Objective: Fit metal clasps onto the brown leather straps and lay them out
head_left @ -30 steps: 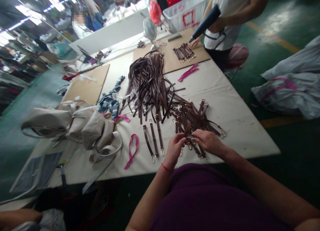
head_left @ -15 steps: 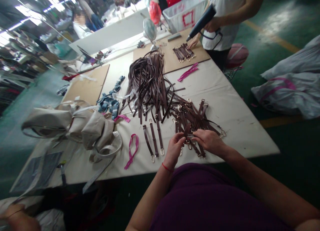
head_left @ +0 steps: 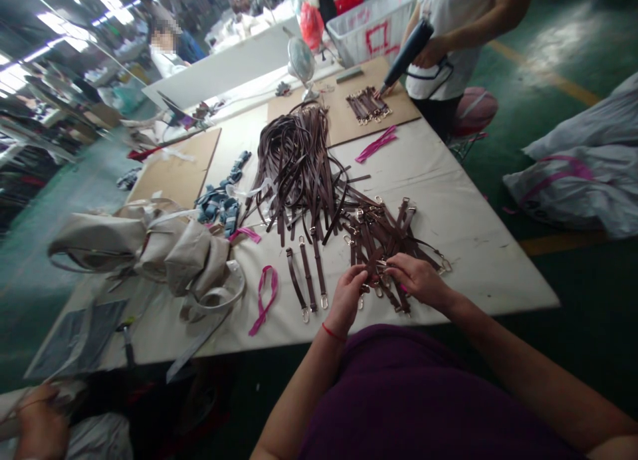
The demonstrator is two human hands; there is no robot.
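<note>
1. A short brown leather strap is held just above the white-covered work surface, near its near edge, and is worked on at a small metal fitting.
2. The strap is pinched by the left hand, whose fingers are curled around it. The right hand is pressed against it from the right, thumb and fingertips pinched together.
3. Directly beneath and beyond the hands lies a tangled heap of brown straps with gold-coloured clips.
4. To the left, three brown clip-ended straps are laid side by side, with a loop of pink strap beside them.
5. Farther away, a large pile of long brown straps is heaped at the middle of the surface.
6. Along the left are beige bags and a cluster of blue pieces.
7. At the far end, a black heat gun is held by a co-worker's hand over a small strap bundle on a cardboard sheet.
8. At the near left, another person's hand rests on white material.
</note>
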